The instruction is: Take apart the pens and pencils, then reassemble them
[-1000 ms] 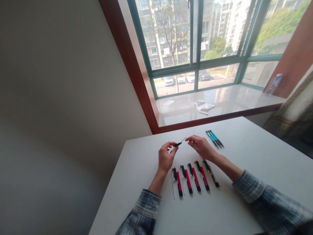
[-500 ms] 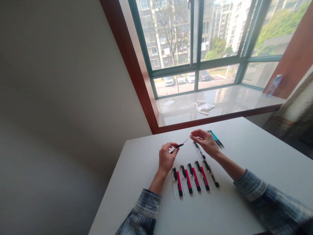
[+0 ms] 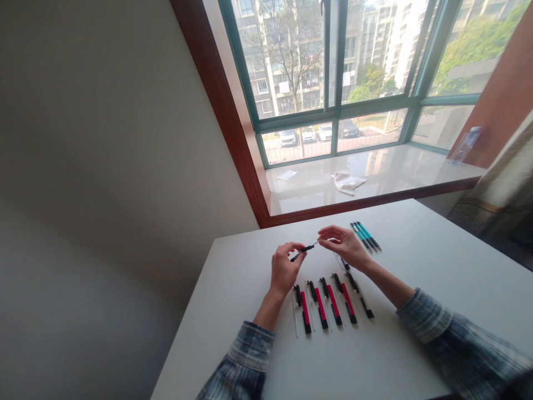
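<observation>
Left hand: The person's left hand (image 3: 285, 269) is pinched around a slim black pen piece (image 3: 307, 248), lifted above the white tabletop (image 3: 233, 311) and tilted up to the right.
Right hand: The right hand (image 3: 345, 250) faces it, fingertips drawn together at the tip of a thin rod (image 3: 315, 243) jutting from that piece; they seem to pinch it, though any tiny part there is too small to make out.
Pen work in progress: This looks like fine fitting at the rod's end. The move calls for a steady left grip and right fingertips kept in line with the rod.
Row of parts: Nearer the person lie four red barrels (image 3: 306, 313) with black clip parts and thin pale sticks; a fifth set, at the right, shows no red.
Behind the right wrist: Another black-ended piece (image 3: 345, 265), partly hidden.
Teal pens: Three teal pens (image 3: 366, 236) lie side by side beyond the right hand.
Change from half a second ago: The right hand has come closer to the left, less rod shows between them, and the teal pens are uncovered.
</observation>
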Demonstrator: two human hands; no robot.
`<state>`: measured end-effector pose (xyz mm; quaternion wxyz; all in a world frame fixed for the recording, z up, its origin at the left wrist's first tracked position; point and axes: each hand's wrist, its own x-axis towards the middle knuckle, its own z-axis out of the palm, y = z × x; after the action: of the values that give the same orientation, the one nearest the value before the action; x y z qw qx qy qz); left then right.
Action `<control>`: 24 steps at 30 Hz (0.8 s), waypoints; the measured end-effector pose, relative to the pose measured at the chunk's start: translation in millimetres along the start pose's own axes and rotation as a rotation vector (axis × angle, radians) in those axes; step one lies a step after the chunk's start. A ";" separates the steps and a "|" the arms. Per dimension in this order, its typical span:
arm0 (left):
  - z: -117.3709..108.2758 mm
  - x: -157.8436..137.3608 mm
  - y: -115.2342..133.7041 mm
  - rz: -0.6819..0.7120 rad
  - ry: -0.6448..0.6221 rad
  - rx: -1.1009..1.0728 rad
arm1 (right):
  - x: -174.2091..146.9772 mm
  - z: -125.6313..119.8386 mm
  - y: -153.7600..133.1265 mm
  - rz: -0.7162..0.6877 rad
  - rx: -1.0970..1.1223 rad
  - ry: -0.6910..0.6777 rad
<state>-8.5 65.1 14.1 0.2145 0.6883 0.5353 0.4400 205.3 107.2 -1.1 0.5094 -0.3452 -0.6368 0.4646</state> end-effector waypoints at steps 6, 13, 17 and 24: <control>-0.5 -0.4 3.8 0.027 -0.034 -0.009 | -2.4 2.0 -3.1 0.008 -0.142 -0.118; 0.2 -1.1 6.5 0.054 -0.071 -0.014 | -3.5 6.8 -9.1 -0.073 -0.185 -0.111; 1.2 -1.4 4.0 0.035 -0.045 -0.006 | -2.3 2.4 -12.8 -0.079 -0.029 0.021; 2.8 -1.9 -6.9 0.007 0.026 0.022 | 2.6 -10.8 -12.0 -0.046 0.146 0.161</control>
<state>-10.0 66.1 6.6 0.1987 0.6867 0.5405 0.4436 215.5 108.2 11.6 0.5930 -0.3289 -0.5661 0.4687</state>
